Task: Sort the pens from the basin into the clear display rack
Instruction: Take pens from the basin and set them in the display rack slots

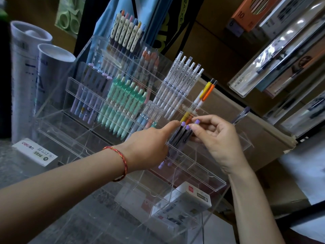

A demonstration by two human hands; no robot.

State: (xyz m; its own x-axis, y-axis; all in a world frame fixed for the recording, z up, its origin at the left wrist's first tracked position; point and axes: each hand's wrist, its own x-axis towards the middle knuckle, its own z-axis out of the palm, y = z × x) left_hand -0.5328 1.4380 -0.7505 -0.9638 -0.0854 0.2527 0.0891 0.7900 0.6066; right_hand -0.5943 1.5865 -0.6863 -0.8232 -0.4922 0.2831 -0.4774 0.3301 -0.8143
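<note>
Both hands are on it already. The right hand (216, 136) pinches the tops of the purple-capped dark pens (179, 136). The left hand (149, 147) has its index finger out straight, touching the nearest cap. The pens sit tilted in a lower-right slot of the clear display rack (216, 184), long axis slanting up and away, just under the yellow and orange pens (204, 95). My guess is they just need seating down that slant. No basin in sight.
</note>
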